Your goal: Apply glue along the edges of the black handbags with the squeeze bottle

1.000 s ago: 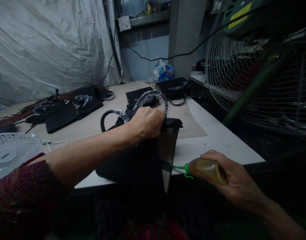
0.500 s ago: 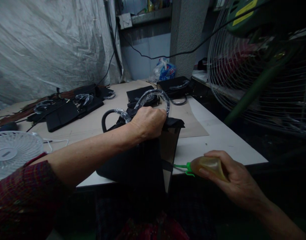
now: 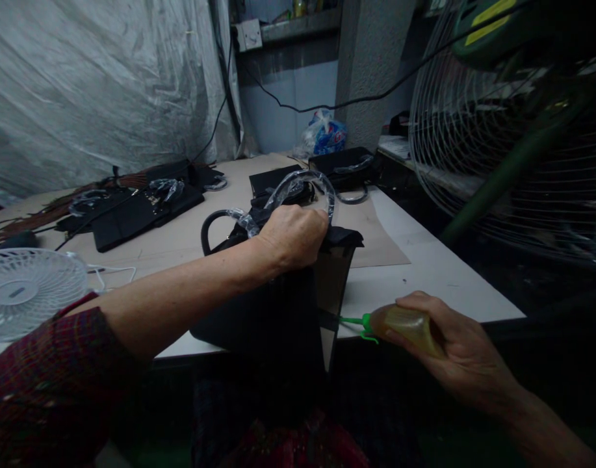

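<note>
A black handbag (image 3: 273,312) stands at the near edge of the table (image 3: 424,266), its handles wrapped in clear plastic. My left hand (image 3: 290,235) is closed over the bag's top edge beside one wrapped handle (image 3: 305,185). My right hand (image 3: 448,344) grips a small yellowish squeeze bottle (image 3: 405,324) with a green nozzle (image 3: 353,322). The nozzle tip touches the bag's side panel, low down near a dark strap.
Several flat black bags (image 3: 132,214) and bag pieces lie on the table's far half. A small white fan (image 3: 29,289) sits at the left. A large wire-caged fan (image 3: 512,130) stands close on the right. Plastic sheeting hangs behind, and a blue-and-white plastic bag (image 3: 324,133) sits by the pillar.
Hardly anything has moved. Both hands keep their grips, and the view has shifted slightly.
</note>
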{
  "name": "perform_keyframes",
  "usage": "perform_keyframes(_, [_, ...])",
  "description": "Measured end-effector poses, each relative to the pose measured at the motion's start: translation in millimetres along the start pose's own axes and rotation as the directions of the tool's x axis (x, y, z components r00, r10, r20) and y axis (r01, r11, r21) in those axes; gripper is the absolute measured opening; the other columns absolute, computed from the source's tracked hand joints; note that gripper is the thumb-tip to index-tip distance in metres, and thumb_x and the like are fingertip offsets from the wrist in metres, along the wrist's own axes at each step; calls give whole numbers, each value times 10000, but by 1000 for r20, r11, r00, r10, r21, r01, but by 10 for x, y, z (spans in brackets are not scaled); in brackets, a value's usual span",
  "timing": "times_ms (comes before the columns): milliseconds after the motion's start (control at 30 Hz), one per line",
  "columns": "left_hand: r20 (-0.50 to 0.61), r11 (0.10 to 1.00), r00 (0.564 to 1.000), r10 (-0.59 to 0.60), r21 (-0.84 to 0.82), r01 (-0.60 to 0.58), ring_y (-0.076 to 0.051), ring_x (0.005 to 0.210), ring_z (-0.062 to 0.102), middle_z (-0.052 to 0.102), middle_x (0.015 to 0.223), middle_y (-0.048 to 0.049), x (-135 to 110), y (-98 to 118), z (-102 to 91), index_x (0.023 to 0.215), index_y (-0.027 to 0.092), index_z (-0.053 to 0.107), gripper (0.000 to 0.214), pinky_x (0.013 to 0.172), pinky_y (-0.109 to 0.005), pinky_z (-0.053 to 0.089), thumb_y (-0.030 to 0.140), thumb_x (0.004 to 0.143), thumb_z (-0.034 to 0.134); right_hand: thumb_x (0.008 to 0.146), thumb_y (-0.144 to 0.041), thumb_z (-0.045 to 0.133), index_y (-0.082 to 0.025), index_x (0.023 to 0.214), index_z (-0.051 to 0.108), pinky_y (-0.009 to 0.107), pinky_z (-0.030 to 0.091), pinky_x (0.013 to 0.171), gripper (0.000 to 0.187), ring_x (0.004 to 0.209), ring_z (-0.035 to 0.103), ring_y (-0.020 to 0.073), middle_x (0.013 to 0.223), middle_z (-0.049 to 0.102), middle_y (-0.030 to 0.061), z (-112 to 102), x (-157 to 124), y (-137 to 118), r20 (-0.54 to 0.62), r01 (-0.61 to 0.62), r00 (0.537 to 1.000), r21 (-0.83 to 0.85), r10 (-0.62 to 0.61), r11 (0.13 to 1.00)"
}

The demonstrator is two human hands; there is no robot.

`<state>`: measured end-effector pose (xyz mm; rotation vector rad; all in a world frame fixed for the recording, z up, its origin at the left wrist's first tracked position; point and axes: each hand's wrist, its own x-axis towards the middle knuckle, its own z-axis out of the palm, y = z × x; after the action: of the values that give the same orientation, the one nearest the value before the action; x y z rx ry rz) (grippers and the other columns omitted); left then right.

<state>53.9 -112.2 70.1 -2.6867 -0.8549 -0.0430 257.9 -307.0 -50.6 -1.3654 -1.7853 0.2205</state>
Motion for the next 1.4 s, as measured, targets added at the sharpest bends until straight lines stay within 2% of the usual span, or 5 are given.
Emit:
perform_keyframes(367, [-38, 1000, 999, 14, -5, -14, -351, 905, 782, 778, 865, -166, -20, 17, 21, 1009, 113, 712, 202, 700, -373, 577, 146, 837, 611, 1033, -345, 619, -260, 1194, 599, 235, 583, 641, 184, 761, 719, 179, 972, 706, 36, -6, -9, -34, 91, 70, 993, 36, -74, 997])
perform_keyframes(500, [-61, 1000, 998, 22, -5, -22, -359, 894, 781, 777, 849, -167, -17, 11, 41, 989, 112, 715, 201, 684, -379, 576, 135, 819, 608, 1014, -347, 664, -256, 1174, 602, 227, 584, 647, 194, 759, 721, 180, 984, 711, 38, 8, -17, -36, -21, 47, 999, -40, -48, 998])
perform_keyframes(667, [-81, 1000, 996, 28, 3, -28, -345, 883, 783, 780, 854, -159, -14, 0, 58, 1000, 116, 714, 219, 682, -372, 572, 117, 814, 600, 1053, -438, 607, -273, 1198, 585, 195, 592, 632, 221, 762, 738, 168, 981, 717, 24, -4, -14, -65, 70, 64, 995, 5, -64, 998])
perform_keyframes(1000, [-58, 1000, 998, 16, 9, -15, -342, 908, 782, 778, 876, -164, -21, 10, 69, 1023, 113, 707, 217, 686, -367, 569, 150, 834, 607, 1045, -356, 586, -273, 1251, 556, 228, 614, 625, 224, 755, 734, 186, 958, 701, 49, -16, -87, -99, 53, 126, 991, -5, -126, 992])
perform_keyframes(1400, [-59, 1000, 998, 9, 4, -8, -344, 916, 779, 779, 889, -165, -17, 8, 59, 1024, 115, 714, 234, 710, -374, 579, 143, 824, 597, 992, -345, 666, -286, 1218, 595, 227, 615, 601, 243, 735, 750, 203, 975, 725, 38, -7, -149, -89, -18, 57, 998, 11, -57, 998])
